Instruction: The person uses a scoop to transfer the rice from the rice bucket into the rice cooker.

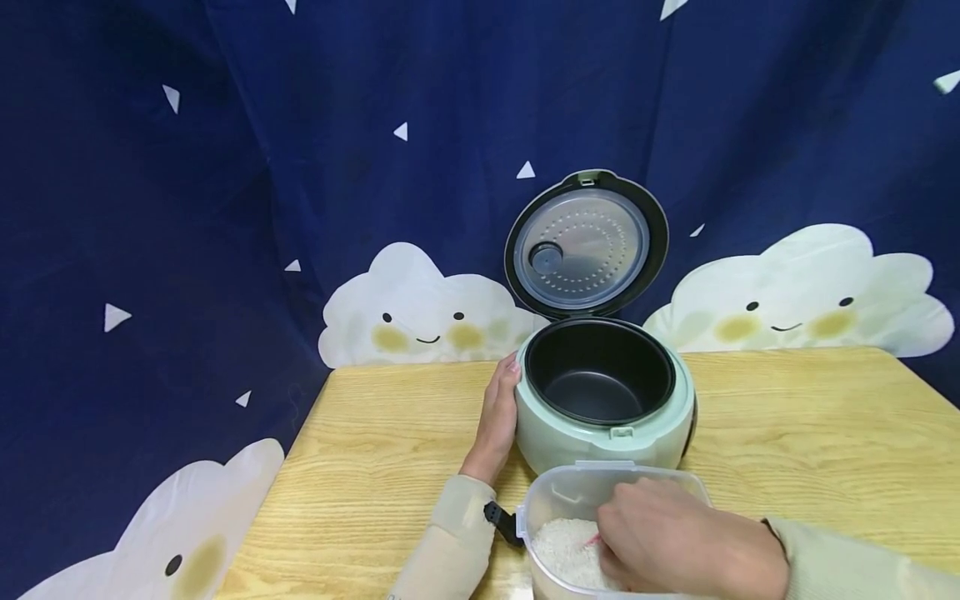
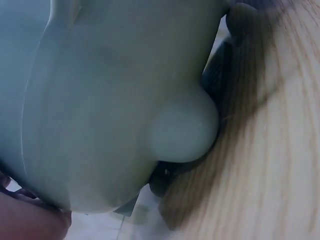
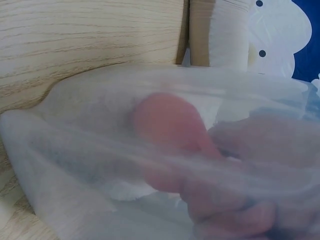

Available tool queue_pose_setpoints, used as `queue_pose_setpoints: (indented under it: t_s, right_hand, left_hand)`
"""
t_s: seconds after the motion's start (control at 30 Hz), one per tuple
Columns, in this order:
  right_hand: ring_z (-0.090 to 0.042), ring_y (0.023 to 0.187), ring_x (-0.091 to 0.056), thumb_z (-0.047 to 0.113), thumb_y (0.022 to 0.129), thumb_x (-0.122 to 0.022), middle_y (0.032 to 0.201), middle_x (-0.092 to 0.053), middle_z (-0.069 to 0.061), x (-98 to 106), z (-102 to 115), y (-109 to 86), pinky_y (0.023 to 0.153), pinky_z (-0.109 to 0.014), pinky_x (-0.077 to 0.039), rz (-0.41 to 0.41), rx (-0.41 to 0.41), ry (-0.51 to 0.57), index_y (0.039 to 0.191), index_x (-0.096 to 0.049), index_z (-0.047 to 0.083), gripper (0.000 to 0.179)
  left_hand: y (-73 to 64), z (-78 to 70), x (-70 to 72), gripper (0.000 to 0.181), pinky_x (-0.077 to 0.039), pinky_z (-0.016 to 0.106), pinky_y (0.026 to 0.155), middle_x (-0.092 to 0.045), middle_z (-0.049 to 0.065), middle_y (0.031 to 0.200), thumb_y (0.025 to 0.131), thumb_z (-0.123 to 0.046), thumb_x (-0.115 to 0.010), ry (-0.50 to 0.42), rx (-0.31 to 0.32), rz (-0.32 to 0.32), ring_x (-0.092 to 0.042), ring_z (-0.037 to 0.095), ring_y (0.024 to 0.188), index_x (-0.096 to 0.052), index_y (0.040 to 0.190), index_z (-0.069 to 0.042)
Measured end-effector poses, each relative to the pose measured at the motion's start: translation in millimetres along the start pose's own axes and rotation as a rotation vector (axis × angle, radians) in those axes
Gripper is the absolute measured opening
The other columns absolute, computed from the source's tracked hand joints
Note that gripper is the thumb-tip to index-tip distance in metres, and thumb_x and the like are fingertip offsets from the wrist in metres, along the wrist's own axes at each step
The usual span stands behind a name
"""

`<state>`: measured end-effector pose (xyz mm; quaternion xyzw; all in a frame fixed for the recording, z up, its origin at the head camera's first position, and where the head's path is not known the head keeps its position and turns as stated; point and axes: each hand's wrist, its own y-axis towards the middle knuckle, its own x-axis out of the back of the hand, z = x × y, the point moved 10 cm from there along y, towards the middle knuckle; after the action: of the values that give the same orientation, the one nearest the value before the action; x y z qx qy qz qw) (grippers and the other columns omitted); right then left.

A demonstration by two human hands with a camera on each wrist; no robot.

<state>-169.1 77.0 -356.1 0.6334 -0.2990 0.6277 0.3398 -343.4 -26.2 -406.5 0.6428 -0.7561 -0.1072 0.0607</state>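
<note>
Set on the tabletop [image 1: 375, 417], between its left and right edges and a little short of its far edge, a pale green rice cooker [image 1: 570, 446]; at its back, hinged and standing upright, the lid [image 1: 592, 258] with a perforated metal inner plate; inside the body, a dark inner pot [image 1: 600, 379] with its bottom in sight; along the left side of the cooker, touching, the left hand [image 1: 498, 417] with fingers extended and not curled round anything; just beside the cooker, towards the near edge of the tabletop, a translucent plastic container [image 1: 570, 492] with white rice [image 1: 566, 550]; reaching down into this container, with fingers curled round a pink scoop [image 1: 592, 540], the right hand [image 1: 663, 533]; of the scoop, only a small reddish part visible from the head, and a blurred shape through the container wall from the right wrist; behind the far edge, a dark blue curtain [image 1: 450, 83] with smiling white clouds.
</note>
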Motion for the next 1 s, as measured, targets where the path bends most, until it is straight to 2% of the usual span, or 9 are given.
queue_pose_setpoints:
  t_s: [0.13, 0.3, 0.5, 0.73, 1.0]
  right_hand:
    - [-0.008, 0.043, -0.034, 0.027, 0.077, -0.072, 0.045, -0.043, 0.012, 0, -1, 0.4, 0.039, -0.03, -0.025, -0.004, -0.005, 0.001, 0.049, -0.046, 0.024, 0.038]
    - [-0.009, 0.042, -0.034, 0.027, 0.076, -0.073, 0.046, -0.044, 0.011, 0, -1, 1.2, 0.039, -0.03, -0.025, -0.002, -0.006, -0.005, 0.049, -0.047, 0.023, 0.038]
    - [-0.01, 0.042, -0.036, 0.027, 0.076, -0.073, 0.047, -0.046, 0.009, -2, -2, 1.3, 0.039, -0.032, -0.026, 0.013, -0.025, -0.007, 0.049, -0.047, 0.023, 0.037]
    - [-0.009, 0.043, -0.034, 0.027, 0.075, -0.074, 0.047, -0.045, 0.01, -2, -1, 2.0, 0.038, -0.032, -0.025, 0.012, -0.009, -0.009, 0.05, -0.048, 0.022, 0.037]
    - [-0.008, 0.043, -0.033, 0.027, 0.076, -0.074, 0.046, -0.044, 0.01, 0, -1, 2.7, 0.038, -0.03, -0.025, 0.018, -0.007, -0.003, 0.05, -0.048, 0.023, 0.038]
  left_hand:
    - [-0.5, -6.4, -5.7, 0.056, -0.023, 0.047, 0.13, -0.047, -0.002, 0.16, 0.109, -0.048, -0.025, -0.004, -0.023, 0.06, -0.04, 0.02, 0.151, -0.046, 0.155, -0.025]
    - [-2.0, -10.2, -11.4, 0.057, -0.018, 0.051, 0.132, -0.037, -0.003, 0.167, 0.109, -0.043, -0.029, 0.008, -0.048, 0.107, -0.032, 0.021, 0.156, -0.034, 0.162, -0.024]
    - [-2.4, -4.7, -9.9, 0.057, -0.021, 0.049, 0.13, -0.041, -0.006, 0.165, 0.106, -0.039, -0.03, 0.0, -0.042, 0.095, -0.037, 0.019, 0.153, -0.036, 0.161, -0.025]
    - [-3.9, -5.9, -9.4, 0.056, -0.024, 0.049, 0.129, -0.044, -0.001, 0.164, 0.105, -0.035, -0.032, -0.02, -0.068, 0.102, -0.04, 0.022, 0.15, -0.039, 0.16, -0.025]
    - [-3.2, -8.8, -9.6, 0.055, -0.025, 0.049, 0.128, -0.044, -0.003, 0.163, 0.105, -0.036, -0.033, -0.02, -0.078, 0.109, -0.04, 0.021, 0.15, -0.039, 0.159, -0.026]
